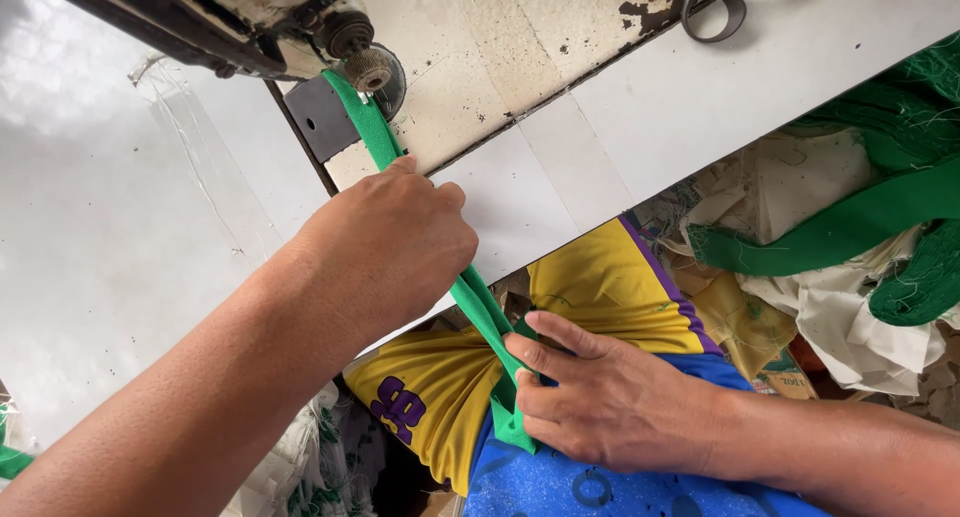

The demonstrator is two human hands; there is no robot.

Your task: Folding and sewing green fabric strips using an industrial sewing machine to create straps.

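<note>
Feeding a green strip (480, 302) through a sewing machine (300, 27), by the look of it. Left hand (385, 242) closed over the strip near the front edge of the white table (750, 87), fingers curled round it, just short of the ridged roller (369, 69) where the strip goes in. Right hand (610, 402) below the table edge, over the lap, thumb and fingertips pinching the strip's lower end against the yellow and blue clothing (590, 287). Strip taut between the two hands, crossing the table edge. Scissors (712, 12) at the far edge; green scraps (880, 197) heaped off to the right. Next move, likely: keep the strip flat and straight, slackening the lower pinch to let more through.
</note>
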